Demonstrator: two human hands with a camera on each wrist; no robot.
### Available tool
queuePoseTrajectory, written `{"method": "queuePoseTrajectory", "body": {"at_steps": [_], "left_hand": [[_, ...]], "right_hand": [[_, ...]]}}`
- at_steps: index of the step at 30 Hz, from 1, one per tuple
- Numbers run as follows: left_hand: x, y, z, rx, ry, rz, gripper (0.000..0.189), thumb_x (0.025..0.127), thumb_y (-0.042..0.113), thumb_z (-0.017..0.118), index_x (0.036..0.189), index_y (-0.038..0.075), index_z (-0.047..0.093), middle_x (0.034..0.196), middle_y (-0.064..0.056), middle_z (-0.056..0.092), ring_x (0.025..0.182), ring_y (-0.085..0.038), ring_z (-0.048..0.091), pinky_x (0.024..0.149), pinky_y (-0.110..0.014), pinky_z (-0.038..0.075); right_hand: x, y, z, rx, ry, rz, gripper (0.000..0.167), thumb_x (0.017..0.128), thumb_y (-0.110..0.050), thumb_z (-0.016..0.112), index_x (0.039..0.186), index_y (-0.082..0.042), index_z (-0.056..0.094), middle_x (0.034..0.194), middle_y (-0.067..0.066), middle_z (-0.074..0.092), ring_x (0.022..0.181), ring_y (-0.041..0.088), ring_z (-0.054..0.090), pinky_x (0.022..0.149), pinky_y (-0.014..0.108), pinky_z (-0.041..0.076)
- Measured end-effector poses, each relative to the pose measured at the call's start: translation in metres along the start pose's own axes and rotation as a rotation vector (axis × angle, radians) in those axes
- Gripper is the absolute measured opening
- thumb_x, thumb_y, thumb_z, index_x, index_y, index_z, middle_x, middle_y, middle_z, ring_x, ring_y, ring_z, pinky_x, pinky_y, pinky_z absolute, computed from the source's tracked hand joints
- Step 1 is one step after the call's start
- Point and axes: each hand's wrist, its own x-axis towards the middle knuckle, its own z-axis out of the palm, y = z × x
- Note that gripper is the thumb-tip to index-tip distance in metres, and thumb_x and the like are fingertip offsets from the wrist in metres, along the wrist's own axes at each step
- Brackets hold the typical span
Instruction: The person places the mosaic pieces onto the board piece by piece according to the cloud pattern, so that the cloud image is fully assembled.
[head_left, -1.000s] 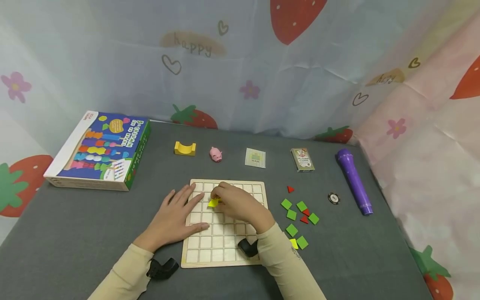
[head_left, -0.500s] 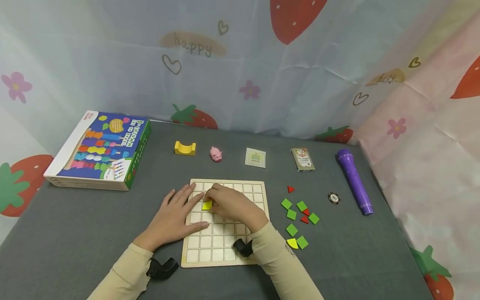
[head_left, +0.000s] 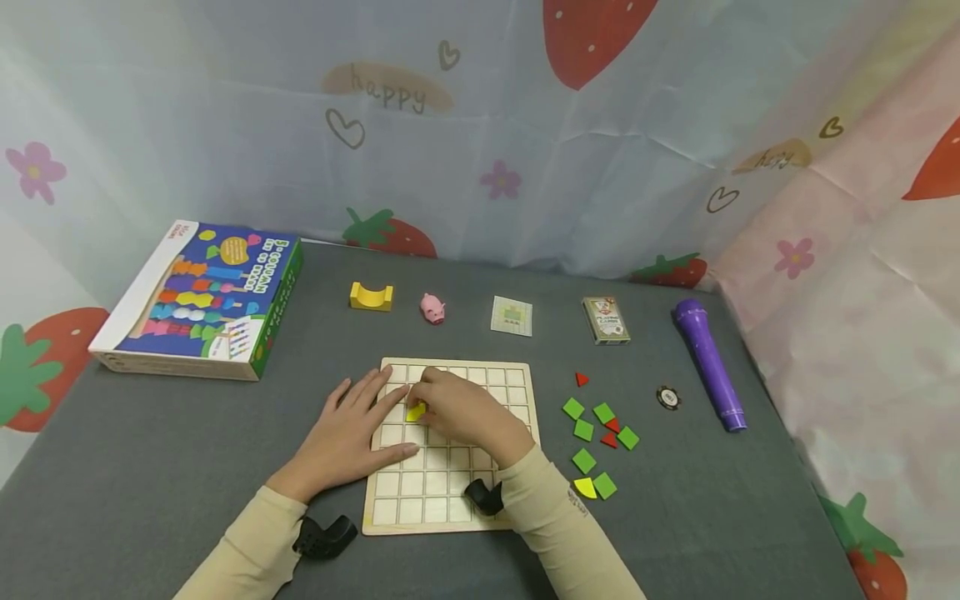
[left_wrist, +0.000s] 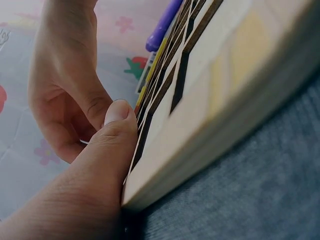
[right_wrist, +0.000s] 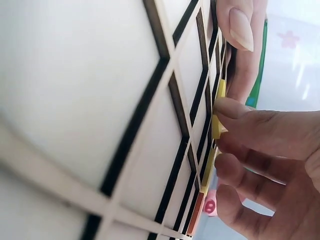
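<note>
A wooden grid board lies on the grey table. My left hand rests spread over its left edge, thumb and fingertips on the board. Above the upper left squares, my right hand pinches a yellow tile, most of it hidden by the fingers. In the right wrist view the thumb presses this tile at the grid. Beside it in the grid are another yellow piece and an orange-red piece. The left wrist view has the left thumb against the board's edge.
Right of the board lie several green squares, red triangles and a yellow quarter-round tile. Farther back are a game box, yellow block, pink pig, pattern card, playing-card box, chip and purple microphone.
My right hand has moved slightly left with the yellow tile, from the third column area toward the second, and the tile has turned. The left hand stays in place.
</note>
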Motion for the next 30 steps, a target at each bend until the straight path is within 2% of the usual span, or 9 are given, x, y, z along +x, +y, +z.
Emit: {"method": "queuePoseTrajectory", "body": {"at_steps": [9,16,19,25,30], "left_hand": [[0.000,0.000,0.000,0.001,-0.005,0.000,0.083,0.084,0.070,0.053,0.149,0.022,0.036,0.161,-0.008,0.015,0.147,-0.029,0.016,0.114,-0.057,0.009],[0.000,0.000,-0.001,0.008,-0.006,0.024,0.084,0.083,0.069,0.055,0.149,0.020,0.037,0.160,-0.009,0.016,0.146,-0.030,0.017,0.114,-0.057,0.010],[0.000,-0.001,-0.001,0.004,0.000,0.034,0.084,0.083,0.068,0.057,0.149,0.020,0.036,0.160,-0.009,0.017,0.146,-0.030,0.017,0.114,-0.058,0.010],[0.001,-0.002,0.000,0.007,0.002,0.024,0.085,0.082,0.069,0.056,0.150,0.022,0.035,0.160,-0.010,0.018,0.146,-0.030,0.018,0.114,-0.058,0.010],[0.001,-0.003,0.001,-0.004,0.005,0.027,0.085,0.082,0.069,0.056,0.149,0.022,0.036,0.160,-0.010,0.018,0.146,-0.031,0.018,0.114,-0.058,0.010]], "right_hand": [[-0.001,-0.002,0.001,-0.066,0.007,0.002,0.023,0.090,-0.018,0.069,0.112,-0.016,0.067,0.105,-0.003,0.061,0.099,0.012,0.058,0.085,0.025,0.050],[-0.002,-0.002,0.002,-0.083,0.023,0.003,0.021,0.089,-0.019,0.069,0.111,-0.017,0.068,0.104,-0.002,0.061,0.096,0.012,0.058,0.083,0.024,0.051],[-0.006,0.000,-0.001,-0.053,0.033,0.010,0.022,0.090,-0.019,0.068,0.112,-0.017,0.068,0.104,-0.002,0.059,0.091,0.010,0.058,0.079,0.023,0.050],[-0.026,0.007,-0.019,0.040,0.050,0.093,0.029,0.092,-0.021,0.065,0.120,-0.013,0.063,0.110,0.002,0.058,0.087,0.012,0.058,0.077,0.027,0.051],[-0.058,0.022,-0.025,0.084,0.057,0.152,0.032,0.091,-0.019,0.067,0.121,-0.009,0.061,0.113,0.005,0.060,0.087,0.016,0.060,0.074,0.030,0.052]]}}
